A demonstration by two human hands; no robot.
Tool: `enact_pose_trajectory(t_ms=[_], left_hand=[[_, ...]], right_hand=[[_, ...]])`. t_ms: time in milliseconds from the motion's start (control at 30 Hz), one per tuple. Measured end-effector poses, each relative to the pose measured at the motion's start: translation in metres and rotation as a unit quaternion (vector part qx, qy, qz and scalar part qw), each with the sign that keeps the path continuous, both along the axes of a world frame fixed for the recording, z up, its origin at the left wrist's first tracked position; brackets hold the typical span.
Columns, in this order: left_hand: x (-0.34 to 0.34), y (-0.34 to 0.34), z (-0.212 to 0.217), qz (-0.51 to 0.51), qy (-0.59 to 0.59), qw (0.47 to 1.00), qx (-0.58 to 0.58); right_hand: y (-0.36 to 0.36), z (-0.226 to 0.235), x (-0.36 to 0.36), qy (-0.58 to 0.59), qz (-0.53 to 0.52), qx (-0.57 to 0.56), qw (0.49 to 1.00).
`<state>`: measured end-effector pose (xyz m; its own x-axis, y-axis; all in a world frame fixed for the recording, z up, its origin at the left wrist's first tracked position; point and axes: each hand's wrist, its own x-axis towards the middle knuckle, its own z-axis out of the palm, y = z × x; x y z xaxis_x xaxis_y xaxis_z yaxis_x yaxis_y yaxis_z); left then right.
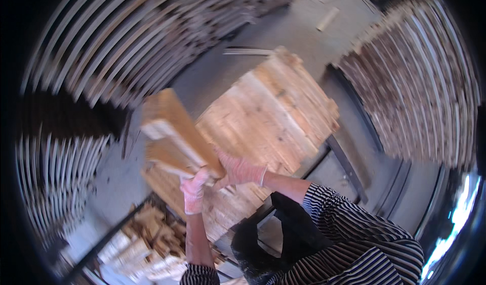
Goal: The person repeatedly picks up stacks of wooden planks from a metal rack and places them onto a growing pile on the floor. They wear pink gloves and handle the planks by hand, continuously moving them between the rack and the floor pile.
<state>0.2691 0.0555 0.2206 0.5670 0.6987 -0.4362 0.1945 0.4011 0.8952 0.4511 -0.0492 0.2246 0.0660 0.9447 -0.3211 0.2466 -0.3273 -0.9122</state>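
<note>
Both my hands wear pink knit gloves and grip a small bundle of short wooden boards [172, 130], lifted above a large flat stack of boards [273, 108]. My left hand [193, 190] holds the bundle's near lower end. Against the bundle's right side, near the same end, sits my right hand [240, 169]. The bundle tilts up and away to the left and is blurred by motion. My sleeves are dark with white stripes.
Tall piles of stacked planks [121, 37] curve around the left and top, and another pile [420, 82] stands at the right. A bin of wood offcuts [147, 234] lies at lower left. Dark metal rails [344, 161] edge the stack on a grey concrete floor.
</note>
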Motion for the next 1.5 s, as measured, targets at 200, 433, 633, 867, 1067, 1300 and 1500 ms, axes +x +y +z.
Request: enact_pose_trajectory(t_ms=[200,433,633,867,1067,1300,1500], left_hand=[[0.167,-0.045,-0.052,0.155,-0.117,0.959,-0.206],[0.251,-0.069,-0.174,0.091,-0.065,0.937,-0.331],[0.28,-0.101,-0.186,0.115,0.067,0.937,-0.324],[0.272,-0.079,-0.205,0.068,0.078,0.96,-0.262],[0.284,-0.06,-0.18,-0.028,0.053,0.948,-0.312],[0.328,-0.102,-0.102,-0.306,0.14,0.94,-0.049],[0.305,-0.097,-0.102,-0.475,0.416,0.724,0.276]], right_hand=[[-0.068,-0.022,0.098,-0.028,-0.239,0.029,0.97],[-0.13,-0.067,0.316,-0.197,-0.273,-0.123,0.934],[-0.202,-0.137,0.463,-0.41,-0.259,-0.23,0.844],[-0.2,-0.189,0.461,-0.393,-0.243,-0.152,0.874],[-0.139,-0.105,0.343,-0.305,-0.199,-0.163,0.917],[-0.181,-0.071,0.189,0.026,-0.336,-0.078,0.938],[-0.318,-0.12,0.141,0.134,-0.511,-0.17,0.832]])
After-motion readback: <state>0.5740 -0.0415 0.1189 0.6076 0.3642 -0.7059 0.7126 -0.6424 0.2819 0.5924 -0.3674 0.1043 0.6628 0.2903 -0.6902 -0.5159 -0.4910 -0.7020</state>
